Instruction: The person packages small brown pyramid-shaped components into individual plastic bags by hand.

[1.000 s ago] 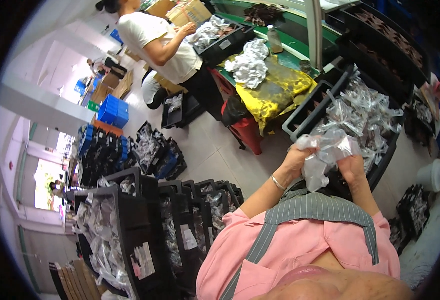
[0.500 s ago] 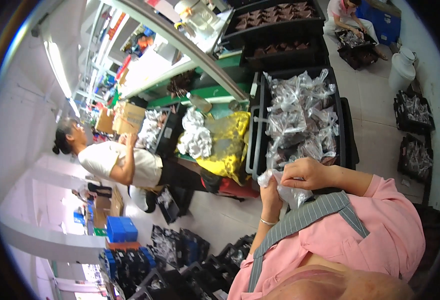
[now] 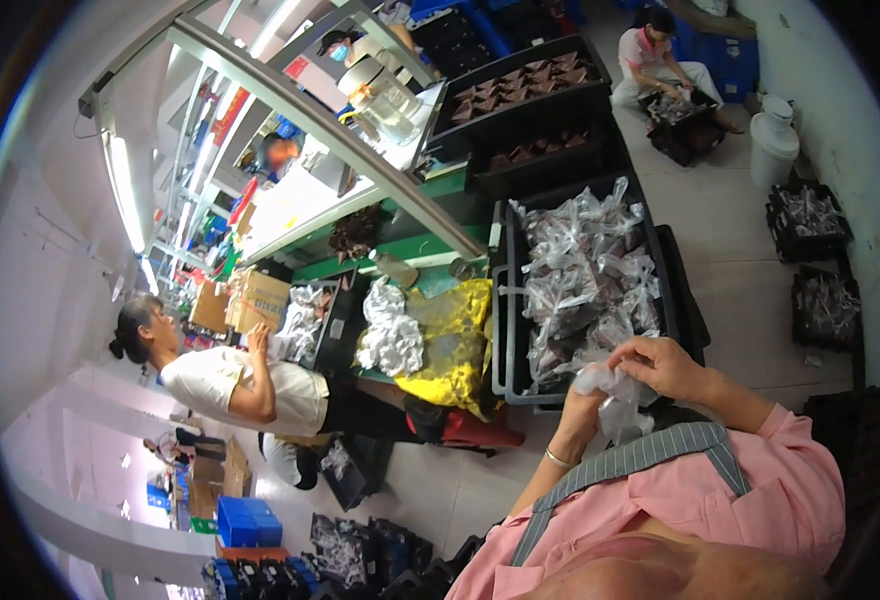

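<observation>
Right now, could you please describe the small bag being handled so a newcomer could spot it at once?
Find the big black crate heaped with clear plastic packets. Just below its near edge, both hands pinch one crinkled clear bag. It alone is lifted out of the crate.

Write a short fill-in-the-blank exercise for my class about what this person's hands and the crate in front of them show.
1. Both hands, the left hand and the right hand, hold a small clear plastic ____ between them.
2. The black crate in front of the hands is filled with clear ____.
3. The left wrist wears a thin ____.
4. The person's shirt is ____.

Missing words: bag; bags; bracelet; pink
</observation>
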`<state>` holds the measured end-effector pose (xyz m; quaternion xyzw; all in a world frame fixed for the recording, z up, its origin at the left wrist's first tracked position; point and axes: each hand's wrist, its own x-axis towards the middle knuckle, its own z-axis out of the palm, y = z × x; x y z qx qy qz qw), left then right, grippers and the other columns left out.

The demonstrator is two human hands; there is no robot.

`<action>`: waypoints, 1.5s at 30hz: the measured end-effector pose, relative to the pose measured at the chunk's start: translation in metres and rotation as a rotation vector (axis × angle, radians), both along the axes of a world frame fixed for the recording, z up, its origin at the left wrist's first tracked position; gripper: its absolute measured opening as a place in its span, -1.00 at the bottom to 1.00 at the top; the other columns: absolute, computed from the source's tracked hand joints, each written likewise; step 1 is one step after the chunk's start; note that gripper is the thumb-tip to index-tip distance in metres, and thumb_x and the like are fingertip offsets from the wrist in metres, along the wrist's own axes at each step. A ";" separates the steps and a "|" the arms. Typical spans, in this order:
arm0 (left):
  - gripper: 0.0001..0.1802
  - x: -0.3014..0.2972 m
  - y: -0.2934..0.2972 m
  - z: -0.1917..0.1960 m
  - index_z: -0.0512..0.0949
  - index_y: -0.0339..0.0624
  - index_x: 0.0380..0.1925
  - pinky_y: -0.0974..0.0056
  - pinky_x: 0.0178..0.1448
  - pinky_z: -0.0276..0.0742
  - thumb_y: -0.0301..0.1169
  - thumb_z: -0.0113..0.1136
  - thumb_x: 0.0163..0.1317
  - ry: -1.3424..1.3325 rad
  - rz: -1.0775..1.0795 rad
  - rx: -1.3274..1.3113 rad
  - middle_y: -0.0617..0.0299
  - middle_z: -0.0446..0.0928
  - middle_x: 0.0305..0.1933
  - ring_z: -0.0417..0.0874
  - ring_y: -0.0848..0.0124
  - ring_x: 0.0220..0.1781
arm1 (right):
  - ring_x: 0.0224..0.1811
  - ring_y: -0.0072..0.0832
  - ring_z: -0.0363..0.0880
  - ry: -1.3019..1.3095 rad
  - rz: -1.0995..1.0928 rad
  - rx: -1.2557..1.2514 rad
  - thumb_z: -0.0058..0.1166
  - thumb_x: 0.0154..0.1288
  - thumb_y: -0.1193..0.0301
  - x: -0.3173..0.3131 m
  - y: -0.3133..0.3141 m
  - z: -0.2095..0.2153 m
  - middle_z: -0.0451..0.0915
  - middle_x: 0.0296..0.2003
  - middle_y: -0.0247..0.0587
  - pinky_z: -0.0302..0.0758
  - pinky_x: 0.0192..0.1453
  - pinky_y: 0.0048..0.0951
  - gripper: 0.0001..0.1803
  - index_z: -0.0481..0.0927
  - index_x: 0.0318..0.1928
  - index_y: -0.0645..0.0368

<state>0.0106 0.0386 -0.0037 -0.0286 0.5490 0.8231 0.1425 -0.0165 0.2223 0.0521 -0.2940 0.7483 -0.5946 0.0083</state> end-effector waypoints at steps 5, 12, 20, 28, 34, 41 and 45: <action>-0.72 -0.010 0.033 -0.007 0.48 -0.17 -0.24 0.45 -0.07 0.32 -0.65 0.01 -0.01 0.052 -0.095 0.001 0.35 0.48 -0.25 0.46 0.50 -0.18 | -0.44 -0.76 0.38 -0.524 0.040 -0.287 0.00 0.25 0.44 0.002 0.042 0.003 0.50 -0.44 -0.47 0.34 -0.37 -0.69 -0.89 0.50 -0.27 0.20; -0.76 -0.016 0.065 0.010 0.44 -0.12 -0.50 0.42 -0.30 0.27 -0.22 0.11 0.20 0.014 0.180 -0.067 0.38 0.41 -0.50 0.36 0.55 -0.42 | -0.37 -0.56 0.47 -0.011 -0.244 0.052 0.01 0.20 0.47 -0.046 0.063 -0.015 0.54 -0.42 -0.25 0.40 -0.27 -0.52 -0.88 0.50 -0.26 0.22; -0.83 -0.029 0.126 0.009 0.47 -0.18 -0.45 0.45 -0.34 0.28 -0.32 0.14 0.17 -0.098 0.351 0.014 0.35 0.43 -0.48 0.37 0.55 -0.45 | -0.32 -0.59 0.45 -0.113 0.073 -0.184 0.04 0.18 0.52 -0.107 0.107 -0.024 0.52 -0.38 -0.30 0.39 -0.22 -0.58 -0.88 0.50 -0.24 0.23; -0.74 -0.006 0.156 -0.001 0.45 -0.15 -0.30 0.42 -0.29 0.33 -0.22 0.17 0.15 -0.013 0.763 0.138 0.35 0.45 -0.37 0.40 0.55 -0.37 | -0.36 -0.30 0.47 0.697 0.080 -0.027 0.12 0.02 0.52 -0.145 0.094 0.001 0.49 -0.42 -0.23 0.35 -0.32 -0.35 -0.82 0.53 -0.29 0.13; -0.71 0.018 0.160 -0.003 0.42 -0.20 -0.19 0.36 -0.11 0.40 -0.24 0.12 0.20 0.112 1.040 0.165 0.28 0.47 -0.21 0.46 0.49 -0.20 | -0.52 -0.32 0.49 0.365 0.797 -0.028 0.20 0.03 0.41 -0.098 0.073 0.001 0.48 -0.48 -0.19 0.43 -0.43 -0.44 -0.80 0.50 -0.32 0.16; -0.79 0.036 0.163 0.008 0.43 -0.18 -0.31 0.46 -0.23 0.37 -0.27 0.12 0.20 0.117 1.135 0.007 0.30 0.48 -0.33 0.46 0.56 -0.32 | -0.37 -0.56 0.54 -0.041 0.919 0.014 0.19 0.08 0.44 -0.078 0.044 -0.029 0.53 -0.38 -0.24 0.48 -0.27 -0.54 -0.65 0.38 -0.14 0.20; -0.79 0.043 0.157 0.009 0.44 -0.13 -0.38 0.47 -0.37 0.29 -0.23 0.10 0.18 0.072 1.134 0.095 0.36 0.42 -0.47 0.38 0.58 -0.45 | -0.42 -0.63 0.49 -0.377 1.012 0.027 0.14 0.11 0.49 -0.074 0.029 -0.029 0.48 -0.45 -0.32 0.43 -0.32 -0.61 -0.76 0.43 -0.20 0.23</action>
